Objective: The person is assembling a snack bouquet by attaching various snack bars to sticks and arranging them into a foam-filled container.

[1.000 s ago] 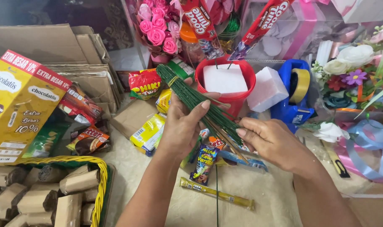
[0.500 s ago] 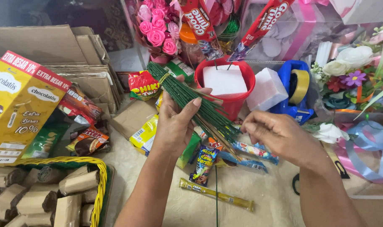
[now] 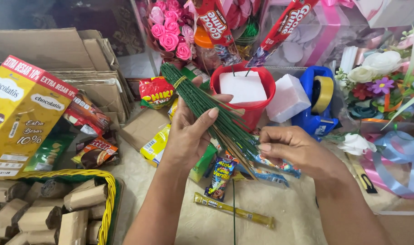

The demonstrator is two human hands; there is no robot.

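Observation:
My left hand (image 3: 189,129) grips a bundle of thin dark green sticks (image 3: 202,106), bound near its far end with a yellow band, and holds it slanted over the work surface. My right hand (image 3: 293,149) pinches the near ends of the sticks where they fan out. Just behind the bundle stands a red bucket (image 3: 261,106) with a white foam block (image 3: 243,87) in it; two thin sticks poke up from the foam and carry tall red snack packets. One loose green stick (image 3: 234,213) lies on the surface below my hands.
Snack packets (image 3: 220,177) and a long yellow packet (image 3: 234,211) lie under my hands. A yellow snack box (image 3: 21,113) and flattened cardboard sit left, a yellow-rimmed basket (image 3: 108,199) of brown wrapped pieces at front left. A foam cube (image 3: 288,97), blue tape dispenser (image 3: 318,100), artificial flowers and ribbons stand right.
My left hand has lifted the bundle and tilted it more upright. My right hand has slid along to the fanned near ends of the sticks.

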